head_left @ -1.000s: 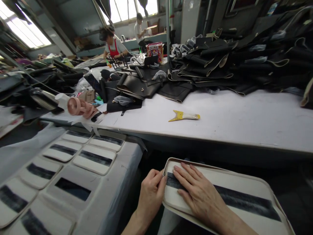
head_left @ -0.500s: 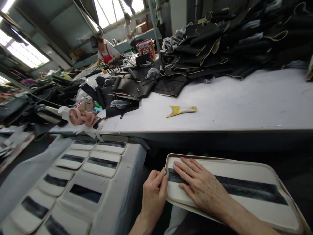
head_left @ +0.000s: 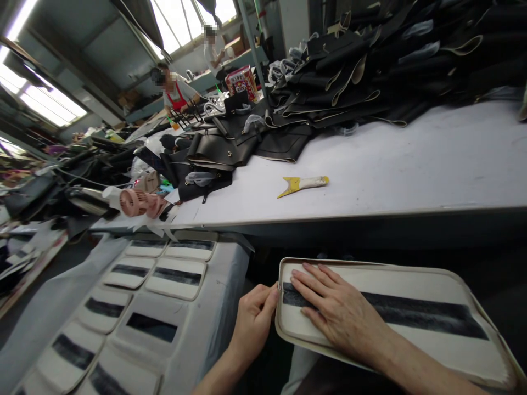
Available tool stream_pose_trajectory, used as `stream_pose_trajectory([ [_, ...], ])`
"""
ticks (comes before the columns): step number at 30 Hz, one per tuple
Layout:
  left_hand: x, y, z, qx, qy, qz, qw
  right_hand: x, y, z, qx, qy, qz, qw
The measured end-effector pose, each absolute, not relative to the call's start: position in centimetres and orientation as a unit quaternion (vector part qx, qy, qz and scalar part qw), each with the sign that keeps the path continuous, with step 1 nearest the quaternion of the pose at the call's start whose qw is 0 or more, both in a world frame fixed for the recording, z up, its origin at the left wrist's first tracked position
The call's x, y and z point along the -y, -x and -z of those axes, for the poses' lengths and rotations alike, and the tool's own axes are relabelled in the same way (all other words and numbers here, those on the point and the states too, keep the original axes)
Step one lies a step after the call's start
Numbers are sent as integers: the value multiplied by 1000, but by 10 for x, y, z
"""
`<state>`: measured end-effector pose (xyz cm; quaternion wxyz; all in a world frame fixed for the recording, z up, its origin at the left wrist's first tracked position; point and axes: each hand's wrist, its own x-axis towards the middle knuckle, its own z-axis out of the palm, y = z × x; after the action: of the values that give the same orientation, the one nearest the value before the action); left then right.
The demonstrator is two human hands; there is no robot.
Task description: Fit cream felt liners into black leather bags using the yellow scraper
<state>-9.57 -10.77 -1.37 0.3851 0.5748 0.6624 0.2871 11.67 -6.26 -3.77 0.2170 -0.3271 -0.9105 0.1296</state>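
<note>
A long cream bag panel (head_left: 415, 282) with rounded corners, a raised rim and a dark strip along its middle lies in front of me at the lower right. My right hand (head_left: 335, 307) rests flat on its left part, fingers spread over the cream face and the dark strip. At the panel's left edge is my left hand (head_left: 255, 315), its thumb and index finger pinched together. What sits between those fingertips is too small to make out. On the white table beyond lies a yellow fork-ended tool with a whitish handle (head_left: 313, 182), touched by neither hand.
Smaller cream panels with dark strips (head_left: 177, 275) lie in rows on the covered surface at left. A pink fan (head_left: 134, 203) stands by the white table's (head_left: 411, 164) front edge. Black leather pieces (head_left: 329, 77) are heaped behind. Two people (head_left: 177, 93) are farther back.
My left hand has shifted slightly left and outward from the panel's edge, still pinched. My right hand stays flat on the panel. The view has turned a little.
</note>
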Motion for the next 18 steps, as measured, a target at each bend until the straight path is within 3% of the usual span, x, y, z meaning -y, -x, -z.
stream_pose_trajectory([
  [5, 98, 104, 28, -616, -358, -371, 596, 62, -117, 37, 912, 326, -126, 212],
  [9, 87, 111, 32, -558, -279, -357, 695, 63, -117, 37, 920, 326, -113, 185],
  [14, 67, 122, 31, -535, -318, -249, 742, 62, -118, 38, 918, 331, -109, 188],
  [18, 55, 124, 32, -547, -367, -200, 725, 56, -119, 50, 925, 307, -19, 224],
])
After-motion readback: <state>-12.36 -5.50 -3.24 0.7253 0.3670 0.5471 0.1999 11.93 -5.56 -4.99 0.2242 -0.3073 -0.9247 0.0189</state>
